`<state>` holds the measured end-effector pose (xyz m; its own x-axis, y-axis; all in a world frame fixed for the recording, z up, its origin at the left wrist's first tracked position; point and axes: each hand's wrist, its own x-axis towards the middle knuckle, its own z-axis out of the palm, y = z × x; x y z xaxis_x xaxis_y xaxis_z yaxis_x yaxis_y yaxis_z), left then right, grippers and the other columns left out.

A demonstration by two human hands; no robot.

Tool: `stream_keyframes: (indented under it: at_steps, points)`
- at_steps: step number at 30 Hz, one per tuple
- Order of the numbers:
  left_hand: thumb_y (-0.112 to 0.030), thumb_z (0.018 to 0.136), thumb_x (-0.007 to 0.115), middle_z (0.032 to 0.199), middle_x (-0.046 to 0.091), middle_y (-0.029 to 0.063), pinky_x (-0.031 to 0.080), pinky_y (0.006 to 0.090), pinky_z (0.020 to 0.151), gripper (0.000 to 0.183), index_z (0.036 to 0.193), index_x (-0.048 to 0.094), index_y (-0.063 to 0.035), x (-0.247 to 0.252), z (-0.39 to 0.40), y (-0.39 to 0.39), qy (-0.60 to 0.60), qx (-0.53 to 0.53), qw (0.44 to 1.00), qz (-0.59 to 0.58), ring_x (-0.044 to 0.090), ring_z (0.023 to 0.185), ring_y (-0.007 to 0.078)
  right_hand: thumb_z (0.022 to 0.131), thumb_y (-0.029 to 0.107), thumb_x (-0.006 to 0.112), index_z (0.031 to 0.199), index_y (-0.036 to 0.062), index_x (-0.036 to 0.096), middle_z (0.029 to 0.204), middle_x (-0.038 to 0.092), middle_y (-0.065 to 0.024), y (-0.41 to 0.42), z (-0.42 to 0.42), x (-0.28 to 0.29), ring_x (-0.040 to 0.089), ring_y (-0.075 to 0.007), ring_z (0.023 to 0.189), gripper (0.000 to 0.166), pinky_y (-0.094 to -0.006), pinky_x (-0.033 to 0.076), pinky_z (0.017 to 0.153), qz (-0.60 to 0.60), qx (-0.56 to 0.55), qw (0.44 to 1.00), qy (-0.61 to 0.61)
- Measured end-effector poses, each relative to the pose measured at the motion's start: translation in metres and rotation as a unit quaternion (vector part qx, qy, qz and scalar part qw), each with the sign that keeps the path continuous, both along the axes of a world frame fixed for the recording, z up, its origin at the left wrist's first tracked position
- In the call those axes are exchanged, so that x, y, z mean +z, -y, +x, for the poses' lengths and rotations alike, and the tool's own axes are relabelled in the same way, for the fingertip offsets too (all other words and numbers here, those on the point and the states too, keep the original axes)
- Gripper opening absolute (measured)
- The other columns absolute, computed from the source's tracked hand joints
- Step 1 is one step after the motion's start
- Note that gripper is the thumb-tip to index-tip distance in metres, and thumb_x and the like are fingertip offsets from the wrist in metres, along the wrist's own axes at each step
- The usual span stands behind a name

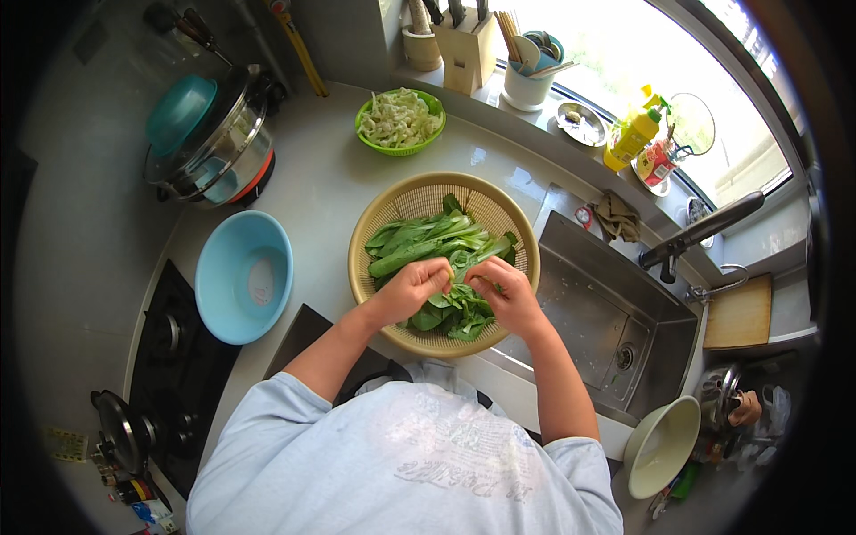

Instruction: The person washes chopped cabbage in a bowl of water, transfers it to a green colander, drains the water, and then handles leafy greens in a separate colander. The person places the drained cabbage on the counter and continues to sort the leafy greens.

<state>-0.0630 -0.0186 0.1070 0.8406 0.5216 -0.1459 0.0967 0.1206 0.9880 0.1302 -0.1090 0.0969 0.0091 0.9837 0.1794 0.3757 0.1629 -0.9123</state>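
Observation:
A tan plastic colander (360, 231) stands on the counter in front of me, with leafy greens (428, 234) piled inside. Their pale stems lie mostly towards the far right, and loose leaves gather at the near side. Over the greens, my left hand (418, 286) pinches a small yellow-green bit (451, 275) of vegetable between thumb and fingertips. My right hand (506, 294) is close beside it, a short gap away, with its fingers curled inward. Whether anything is held in those right fingertips is hidden.
Left of the colander sits a light blue basin (244, 277), beyond it a steel pot (244, 150). A green basket (401, 148) holds cut cauliflower (401, 119). On the right are a steel sink (582, 321), a black faucet (702, 227) and a cream bowl (662, 448).

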Motion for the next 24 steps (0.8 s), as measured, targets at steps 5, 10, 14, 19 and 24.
stream_keyframes:
  at_steps: [5, 10, 14, 19, 24]
  points:
    - [-0.033, 0.090, 0.063, 0.084, 0.052, -0.0023, 0.041, 0.0211, 0.067, 0.027, 0.091, 0.053, -0.0076, -0.014, 0.009, -0.002, -0.038, 0.078, 0.991, 0.106, 0.046, 0.077, 0.0045, 0.081, 0.006, 0.069, 0.099, 0.0030, 0.061, 0.084, 0.058, -0.0097, 0.000, -0.010, -0.001, 0.060, -0.0238, 0.074, 0.020, -0.0330, 0.048, 0.064, 0.059, -0.010, 0.996, 0.068]
    - [-0.025, 0.088, 0.066, 0.079, 0.054, -0.0032, 0.042, 0.0219, 0.066, 0.022, 0.091, 0.057, -0.0055, 0.001, 0.015, 0.002, -0.075, 0.043, 0.996, 0.008, 0.047, 0.073, 0.0050, 0.079, 0.010, 0.072, 0.110, 0.0039, 0.057, 0.084, 0.060, -0.0117, 0.001, -0.016, -0.008, 0.062, -0.0239, 0.074, 0.035, -0.0340, 0.050, 0.065, 0.014, -0.060, 0.997, 0.046]
    - [-0.023, 0.088, 0.066, 0.078, 0.057, -0.0030, 0.043, 0.0230, 0.066, 0.020, 0.091, 0.059, -0.0039, -0.016, 0.012, -0.001, -0.065, 0.097, 0.991, 0.062, 0.050, 0.073, 0.0055, 0.079, 0.011, 0.072, 0.109, 0.0023, 0.058, 0.082, 0.061, -0.0124, 0.001, -0.013, -0.005, 0.063, -0.0242, 0.073, 0.034, -0.0333, 0.051, 0.065, 0.025, -0.052, 0.997, 0.042]
    - [-0.022, 0.088, 0.065, 0.080, 0.061, 0.0009, 0.045, 0.0252, 0.070, 0.021, 0.092, 0.061, -0.0018, -0.026, 0.011, -0.002, -0.075, 0.084, 0.982, 0.151, 0.054, 0.075, 0.0078, 0.080, 0.011, 0.070, 0.095, -0.0015, 0.062, 0.081, 0.061, -0.0147, 0.000, -0.005, 0.002, 0.062, -0.0256, 0.071, 0.021, -0.0342, 0.049, 0.063, -0.099, -0.023, 0.993, 0.054]
    - [-0.022, 0.088, 0.064, 0.086, 0.066, 0.0082, 0.048, 0.0287, 0.074, 0.025, 0.099, 0.064, -0.0002, -0.017, 0.011, -0.001, -0.102, -0.014, 0.953, 0.286, 0.059, 0.078, 0.0137, 0.081, 0.012, 0.069, 0.086, -0.0020, 0.061, 0.073, 0.058, -0.0164, 0.001, -0.008, -0.003, 0.058, -0.0309, 0.064, 0.016, -0.0374, 0.047, 0.060, -0.016, 0.018, 0.994, 0.102]
